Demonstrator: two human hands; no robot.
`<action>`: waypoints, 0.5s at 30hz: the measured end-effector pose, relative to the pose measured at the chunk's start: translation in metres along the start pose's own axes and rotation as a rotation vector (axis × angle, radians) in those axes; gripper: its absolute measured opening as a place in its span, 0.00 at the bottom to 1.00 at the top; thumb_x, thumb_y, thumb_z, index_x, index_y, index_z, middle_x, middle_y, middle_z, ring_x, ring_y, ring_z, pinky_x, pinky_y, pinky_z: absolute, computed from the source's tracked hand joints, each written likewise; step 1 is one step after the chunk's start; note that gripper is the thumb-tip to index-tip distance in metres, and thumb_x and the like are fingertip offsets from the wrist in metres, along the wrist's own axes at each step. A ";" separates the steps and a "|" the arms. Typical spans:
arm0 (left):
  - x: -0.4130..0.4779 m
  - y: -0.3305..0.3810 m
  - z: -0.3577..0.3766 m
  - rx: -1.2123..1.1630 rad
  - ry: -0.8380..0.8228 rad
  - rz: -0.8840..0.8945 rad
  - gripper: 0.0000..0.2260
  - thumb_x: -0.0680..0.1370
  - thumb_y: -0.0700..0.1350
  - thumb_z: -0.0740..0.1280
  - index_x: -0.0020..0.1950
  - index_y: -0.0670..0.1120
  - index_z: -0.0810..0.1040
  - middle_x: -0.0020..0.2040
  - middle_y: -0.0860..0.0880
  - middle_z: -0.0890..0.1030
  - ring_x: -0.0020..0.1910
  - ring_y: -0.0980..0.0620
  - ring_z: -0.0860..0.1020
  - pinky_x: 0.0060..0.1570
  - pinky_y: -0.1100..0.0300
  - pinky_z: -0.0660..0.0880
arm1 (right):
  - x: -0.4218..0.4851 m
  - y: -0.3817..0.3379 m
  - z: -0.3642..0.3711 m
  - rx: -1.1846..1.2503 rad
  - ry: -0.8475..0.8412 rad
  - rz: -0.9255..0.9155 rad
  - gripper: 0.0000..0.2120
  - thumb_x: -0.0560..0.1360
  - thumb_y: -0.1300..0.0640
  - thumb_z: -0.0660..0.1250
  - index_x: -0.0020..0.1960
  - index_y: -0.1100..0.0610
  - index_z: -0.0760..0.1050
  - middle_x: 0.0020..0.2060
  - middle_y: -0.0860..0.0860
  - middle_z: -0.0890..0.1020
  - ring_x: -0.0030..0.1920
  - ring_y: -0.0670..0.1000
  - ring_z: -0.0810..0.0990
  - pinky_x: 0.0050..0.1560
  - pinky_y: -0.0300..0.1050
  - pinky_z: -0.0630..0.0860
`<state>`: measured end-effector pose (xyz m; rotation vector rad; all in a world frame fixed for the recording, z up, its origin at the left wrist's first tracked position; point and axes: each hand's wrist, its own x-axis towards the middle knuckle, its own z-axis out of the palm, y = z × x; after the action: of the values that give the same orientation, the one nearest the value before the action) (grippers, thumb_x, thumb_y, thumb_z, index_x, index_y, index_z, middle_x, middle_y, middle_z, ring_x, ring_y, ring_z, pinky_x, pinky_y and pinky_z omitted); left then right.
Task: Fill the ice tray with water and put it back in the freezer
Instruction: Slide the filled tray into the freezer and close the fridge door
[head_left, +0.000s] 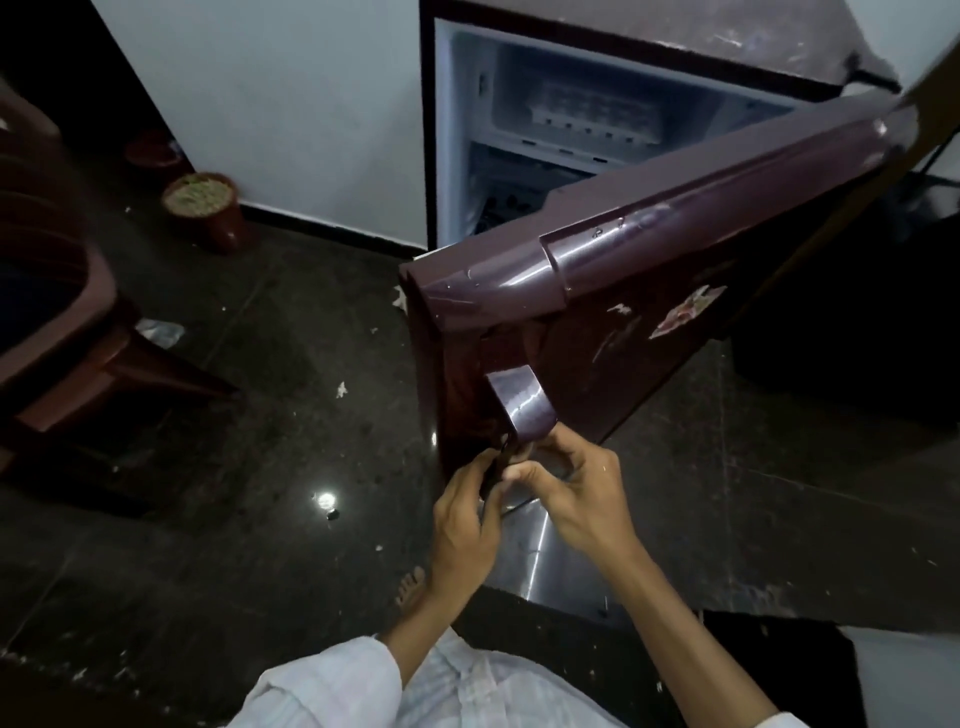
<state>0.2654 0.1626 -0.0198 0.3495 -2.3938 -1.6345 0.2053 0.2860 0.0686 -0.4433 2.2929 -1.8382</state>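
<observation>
Left hand (467, 514): clenched on the edge of the glossy maroon fridge door (649, 291)
Right hand (576, 493): gripping the door's curved maroon handle (522, 405)
Freezer compartment (582, 104): open, white inside

A dim room with a white wall (270, 104), dark glossy floor (234, 519) and brown chair (67, 332).

Both hands, left (465, 519) and right (574, 493), grip the open fridge door's handle (522, 405).

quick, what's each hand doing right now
Left hand: closed on the lower end of the fridge door handle.
Right hand: fingers curled around the same handle from the other side.
</observation>
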 end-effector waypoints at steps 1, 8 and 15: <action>0.011 -0.003 -0.006 0.003 -0.005 0.006 0.22 0.80 0.55 0.60 0.68 0.45 0.76 0.61 0.50 0.82 0.59 0.56 0.80 0.57 0.63 0.78 | 0.009 -0.001 0.007 0.008 0.002 -0.007 0.08 0.69 0.61 0.76 0.48 0.56 0.81 0.43 0.47 0.85 0.47 0.49 0.84 0.49 0.40 0.78; 0.093 -0.020 -0.050 0.024 -0.076 0.061 0.17 0.81 0.49 0.62 0.68 0.46 0.76 0.57 0.48 0.84 0.54 0.55 0.82 0.53 0.68 0.78 | 0.081 -0.004 0.052 0.014 0.056 -0.010 0.09 0.70 0.65 0.75 0.50 0.60 0.81 0.44 0.49 0.86 0.48 0.47 0.84 0.50 0.41 0.79; 0.176 -0.028 -0.076 0.091 -0.075 0.106 0.15 0.81 0.39 0.64 0.68 0.43 0.76 0.51 0.43 0.85 0.47 0.51 0.83 0.45 0.71 0.76 | 0.158 -0.006 0.081 -0.052 0.098 -0.010 0.08 0.71 0.64 0.74 0.50 0.58 0.81 0.43 0.47 0.86 0.47 0.44 0.84 0.50 0.40 0.80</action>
<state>0.1240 0.0300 -0.0099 0.1757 -2.5012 -1.5219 0.0827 0.1573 0.0647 -0.3814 2.4112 -1.8479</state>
